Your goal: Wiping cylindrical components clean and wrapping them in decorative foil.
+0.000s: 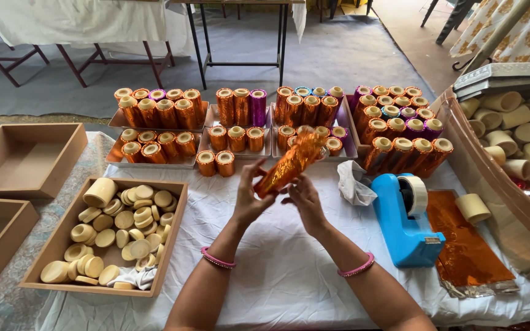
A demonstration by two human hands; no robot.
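Note:
Both my hands hold one roll wrapped in shiny orange foil above the white cloth. My left hand grips its lower end from the left. My right hand pinches the foil from the right, just below the middle. The roll tilts up and to the right, its top end crinkled and loose. Each wrist wears a pink bangle.
Trays of foil-wrapped rolls stand in rows behind. A wooden box of bare cream rolls and discs sits left, two empty wooden boxes further left. A blue tape dispenser, orange foil sheets and a tub of cream rolls lie right.

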